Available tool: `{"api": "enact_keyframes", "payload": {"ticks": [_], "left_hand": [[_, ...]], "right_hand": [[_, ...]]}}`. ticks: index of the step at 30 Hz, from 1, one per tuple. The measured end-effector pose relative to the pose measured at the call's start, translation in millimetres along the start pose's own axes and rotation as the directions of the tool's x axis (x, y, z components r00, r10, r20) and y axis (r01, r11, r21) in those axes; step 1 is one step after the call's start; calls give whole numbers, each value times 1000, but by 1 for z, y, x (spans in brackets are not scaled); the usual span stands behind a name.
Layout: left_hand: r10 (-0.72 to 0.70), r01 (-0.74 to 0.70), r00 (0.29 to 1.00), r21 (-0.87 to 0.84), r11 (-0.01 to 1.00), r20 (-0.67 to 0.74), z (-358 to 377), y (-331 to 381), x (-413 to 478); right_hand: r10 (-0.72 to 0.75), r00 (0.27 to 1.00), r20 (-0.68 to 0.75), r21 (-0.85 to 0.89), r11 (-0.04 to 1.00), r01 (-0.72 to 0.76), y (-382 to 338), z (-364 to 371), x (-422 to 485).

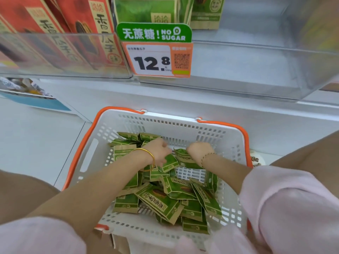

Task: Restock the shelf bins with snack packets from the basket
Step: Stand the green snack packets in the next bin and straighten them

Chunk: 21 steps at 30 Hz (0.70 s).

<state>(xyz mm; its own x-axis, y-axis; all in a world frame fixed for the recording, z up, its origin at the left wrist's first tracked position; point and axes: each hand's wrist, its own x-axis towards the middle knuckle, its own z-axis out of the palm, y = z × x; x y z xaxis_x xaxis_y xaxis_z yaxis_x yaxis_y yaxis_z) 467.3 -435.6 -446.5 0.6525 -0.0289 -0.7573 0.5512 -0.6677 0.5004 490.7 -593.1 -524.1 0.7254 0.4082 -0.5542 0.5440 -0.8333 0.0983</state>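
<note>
Both hands down in the basket, digging in the snacks

White slotted plastic basket (165, 117), orange handles, loose heap of flat crinkly green-and-kraft snack packets (159, 200) inside. Right hand (199, 151) fingers curl round one green packet (185, 159). Left hand (158, 150) fingers curled, blurry, can't tell if holding. Clear plastic shelf bin (238, 70) above.

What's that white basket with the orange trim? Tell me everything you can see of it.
The basket is white plastic, rectangular, its walls and floor pierced with rows of slots, with an orange rim and orange handles folded down along its edge. It stands upright below the clear shelf bins. Green-and-tan snack packets lie loosely heaped inside, leaving part of its floor bare. The left hand and right hand reach in among them; the right seems to grip one.
</note>
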Motion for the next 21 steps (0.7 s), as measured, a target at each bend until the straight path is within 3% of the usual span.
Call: {"api": "enact_keyframes", "payload": {"ticks": [2, 4, 6, 8, 9, 11, 13, 15, 17, 19, 21], "left_hand": [[-142, 148, 989, -347, 926, 41, 2, 7, -6], [-200, 260, 966, -617, 743, 166, 2, 17, -17], [-123, 295, 953, -751, 591, 278, 1, 31, -29], [-30, 242, 965, -841, 484, 261, 1, 47, -41], [-1, 171, 981, -864, 473, 194, 0, 55, -49], [28, -47, 999, -806, 589, -38, -2, 64, -66], [105, -186, 982, -699, 690, -157, -8, 67, -83], [225, -224, 971, -670, 708, -86, -21, 68, -102], [334, -257, 942, -648, 717, -4, -34, 72, -121], [434, -339, 900, -585, 737, 26, -44, 76, -137], [514, -432, 858, -507, 746, 25, -51, 82, -151]], "right_hand": [[-26, 998, -58, 8, 1000, 27, 4, -26, -18], [-56, 986, -159, 2, 998, 57, 7, -51, -43], [-124, 919, -373, -59, 992, 110, 7, -70, -72], [-193, 823, -534, -111, 981, 158, 2, -82, -102], [-214, 775, -595, -120, 977, 178, -1, -89, -117], [-217, 728, -650, -74, 972, 224, -1, -97, -136], [-67, 727, -683, 184, 948, 260, 7, -112, -152], [185, 745, -641, 516, 822, 240, 23, -128, -162], [338, 735, -588, 668, 715, 206, 42, -143, -167], [321, 834, -449, 777, 602, 186, 51, -154, -175], [170, 937, -307, 917, 318, 243, 51, -159, -182]]}}
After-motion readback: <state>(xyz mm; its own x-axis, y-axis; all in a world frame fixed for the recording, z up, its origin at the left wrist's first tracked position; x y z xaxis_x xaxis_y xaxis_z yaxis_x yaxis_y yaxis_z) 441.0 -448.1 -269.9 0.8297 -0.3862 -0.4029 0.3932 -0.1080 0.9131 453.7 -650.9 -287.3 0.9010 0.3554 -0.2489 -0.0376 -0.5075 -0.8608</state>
